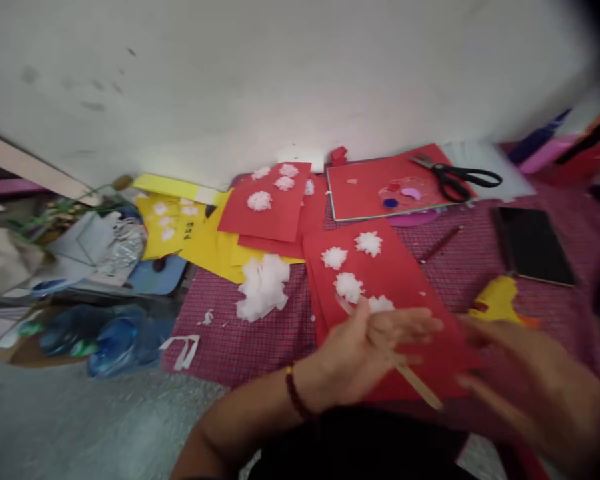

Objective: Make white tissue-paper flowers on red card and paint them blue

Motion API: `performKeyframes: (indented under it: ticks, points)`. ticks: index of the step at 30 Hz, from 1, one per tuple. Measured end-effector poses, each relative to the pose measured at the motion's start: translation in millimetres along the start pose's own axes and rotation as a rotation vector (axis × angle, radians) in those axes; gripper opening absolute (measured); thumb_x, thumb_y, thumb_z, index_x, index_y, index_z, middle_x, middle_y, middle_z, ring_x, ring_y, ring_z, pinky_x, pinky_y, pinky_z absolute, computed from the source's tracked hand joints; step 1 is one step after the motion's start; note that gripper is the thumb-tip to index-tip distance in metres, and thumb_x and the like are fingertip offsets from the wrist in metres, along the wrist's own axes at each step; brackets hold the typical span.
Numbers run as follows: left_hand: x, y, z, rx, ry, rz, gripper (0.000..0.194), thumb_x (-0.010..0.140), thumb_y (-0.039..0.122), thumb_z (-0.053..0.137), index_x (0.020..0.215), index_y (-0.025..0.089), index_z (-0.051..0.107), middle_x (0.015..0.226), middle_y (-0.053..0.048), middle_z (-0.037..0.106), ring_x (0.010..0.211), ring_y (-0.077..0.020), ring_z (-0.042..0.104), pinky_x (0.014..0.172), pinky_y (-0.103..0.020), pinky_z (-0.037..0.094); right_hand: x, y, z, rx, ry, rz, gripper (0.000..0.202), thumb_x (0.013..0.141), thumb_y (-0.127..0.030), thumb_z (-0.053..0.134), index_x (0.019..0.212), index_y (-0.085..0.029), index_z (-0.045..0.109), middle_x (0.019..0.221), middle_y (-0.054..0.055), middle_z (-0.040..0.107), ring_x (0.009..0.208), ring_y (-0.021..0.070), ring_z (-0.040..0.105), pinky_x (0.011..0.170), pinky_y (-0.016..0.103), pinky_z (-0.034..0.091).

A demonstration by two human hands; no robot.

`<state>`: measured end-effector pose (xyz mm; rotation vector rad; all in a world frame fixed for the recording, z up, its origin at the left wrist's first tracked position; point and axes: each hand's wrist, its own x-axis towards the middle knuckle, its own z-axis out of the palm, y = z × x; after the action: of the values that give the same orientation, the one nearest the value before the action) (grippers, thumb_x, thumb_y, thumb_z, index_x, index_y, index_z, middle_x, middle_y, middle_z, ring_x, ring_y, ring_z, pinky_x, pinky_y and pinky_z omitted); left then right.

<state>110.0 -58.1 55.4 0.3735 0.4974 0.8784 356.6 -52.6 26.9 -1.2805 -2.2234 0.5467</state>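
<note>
My left hand (pixel 353 357), with a dark beaded bracelet at the wrist, holds a thin wooden stick (pixel 417 383) between thumb and fingers. The stick slants across the palm, and its far end lies near the white flowers. Under the hand is a red paper sheet (pixel 395 257) bearing several fluffy white flowers (pixel 349 287); one is partly hidden by my fingers. To the right, my right hand (pixel 535 380) is blurred, thumb and fingers apart, with nothing visible in it. A crumpled yellow piece (pixel 497 300) lies just beyond it.
A white fluffy clump (pixel 264 288) sits left on the checked cloth (pixel 215 347). Behind are red sheets with flowers (pixel 275 217), yellow paper (pixel 210 247), black-handled scissors (pixel 455 183) and a palette (pixel 405 193). A pencil (pixel 443 244) and black tablet (pixel 534 243) lie right; bottles (pixel 115 343) stand left.
</note>
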Motion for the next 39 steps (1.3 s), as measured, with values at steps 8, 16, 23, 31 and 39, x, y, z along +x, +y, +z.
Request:
performKeyframes:
  ticks: [8, 16, 23, 31, 39]
  points:
    - [-36, -28, -18.9, 0.266, 0.076, 0.107, 0.067, 0.098, 0.056, 0.019, 0.126, 0.009, 0.059, 0.126, -0.017, 0.061, 0.120, -0.0260, 0.056, 0.107, -0.044, 0.038, 29, -81, 52, 0.266, -0.188, -0.340, 0.042, 0.089, -0.013, 0.049, 0.127, -0.029, 0.053, 0.105, 0.003, 0.073, 0.091, 0.0189, 0.072, 0.075, 0.027, 0.061]
    - [-131, 58, -113.9, 1.538, 1.100, 0.644, 0.012, 0.083, 0.028, 0.061, 0.091, 0.019, 0.064, 0.074, 0.000, 0.059, 0.068, -0.0143, 0.054, 0.065, -0.028, 0.043, 18, -59, 69, 0.452, -0.149, -0.002, 0.025, 0.092, -0.030, 0.051, 0.115, -0.031, 0.062, 0.103, 0.003, 0.070, 0.089, 0.0181, 0.071, 0.078, 0.024, 0.060]
    - [-123, 80, -143.0, 1.638, 1.123, 0.668, 0.008, 0.077, 0.026, 0.065, 0.074, 0.019, 0.063, 0.073, 0.000, 0.056, 0.072, -0.0166, 0.053, 0.067, -0.029, 0.040, 31, -78, 66, 0.490, -0.141, -0.015, 0.020, 0.091, -0.031, 0.054, 0.108, -0.029, 0.066, 0.093, 0.002, 0.071, 0.083, 0.0152, 0.069, 0.074, 0.022, 0.058]
    - [-132, 84, -113.5, 1.493, 1.147, 0.735, 0.019, 0.091, 0.038, 0.049, 0.090, 0.020, 0.055, 0.085, -0.002, 0.061, 0.075, -0.0155, 0.057, 0.066, -0.027, 0.045, 57, -102, 56, 0.739, -0.143, -0.141, 0.020, 0.095, -0.027, 0.047, 0.100, -0.024, 0.066, 0.081, 0.003, 0.067, 0.072, 0.0135, 0.063, 0.066, 0.024, 0.055]
    - [-126, 90, -128.6, 1.581, 1.113, 0.637, 0.009, 0.068, 0.026, 0.070, 0.069, 0.019, 0.064, 0.081, -0.003, 0.061, 0.083, -0.0199, 0.055, 0.076, -0.031, 0.042, 61, -90, 58, 0.797, -0.237, -0.121, 0.023, 0.096, -0.032, 0.046, 0.098, -0.022, 0.067, 0.082, 0.004, 0.066, 0.069, 0.0139, 0.061, 0.063, 0.025, 0.052]
